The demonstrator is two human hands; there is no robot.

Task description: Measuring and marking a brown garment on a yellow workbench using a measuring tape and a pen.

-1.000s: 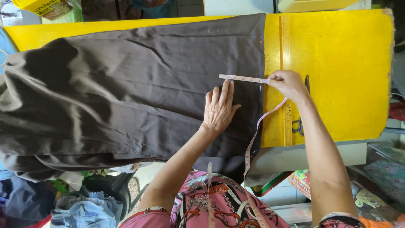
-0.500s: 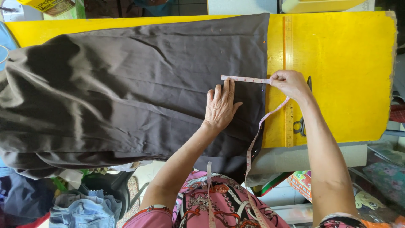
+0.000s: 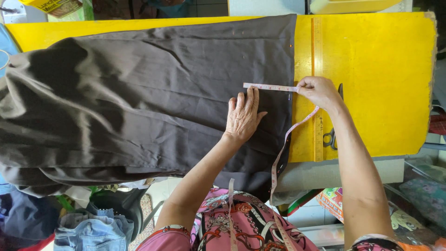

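A large dark brown cloth (image 3: 139,97) lies spread over a yellow table (image 3: 376,69). My left hand (image 3: 242,116) rests flat on the cloth, fingers spread, its fingertips at the free end of a pink measuring tape (image 3: 269,87). The tape lies straight across the cloth near its right edge. My right hand (image 3: 318,91) pinches the tape at the cloth's edge, and the rest of the tape hangs down off the table toward my lap.
A yellow wooden ruler (image 3: 318,88) lies lengthwise on the table beside the cloth edge. Scissors (image 3: 331,137) lie partly under my right forearm. Folded jeans (image 3: 88,230) and other clothes sit below the table at the left.
Both hands and the tape stay nearly where they were. My left fingers have spread slightly on the cloth.
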